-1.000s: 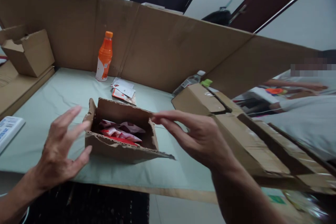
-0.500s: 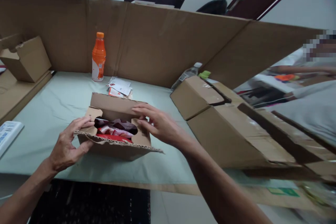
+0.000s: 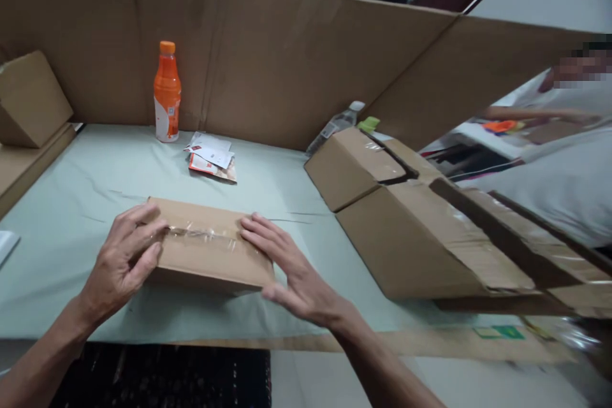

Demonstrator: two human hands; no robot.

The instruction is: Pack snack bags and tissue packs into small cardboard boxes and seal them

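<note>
A small cardboard box [image 3: 208, 245] lies on the pale green table cover [image 3: 86, 185] in front of me, its flaps folded down and a strip of clear tape along the seam. My left hand [image 3: 125, 256] rests on the box's left end, fingers bent over the top edge. My right hand [image 3: 287, 268] lies flat on the box's right end with fingers stretched out. The packets inside are hidden under the flaps.
An orange drink bottle [image 3: 167, 92] stands at the back by the cardboard screen [image 3: 287, 57]. Paper packets [image 3: 211, 157] lie behind the box. A stack of flattened cartons [image 3: 411, 223] fills the right side, a clear bottle [image 3: 335, 126] behind it. Another person sits at far right.
The box's flaps have been folded down, covering the red and white packets. Both hands moved from the open rim onto the box's top.
</note>
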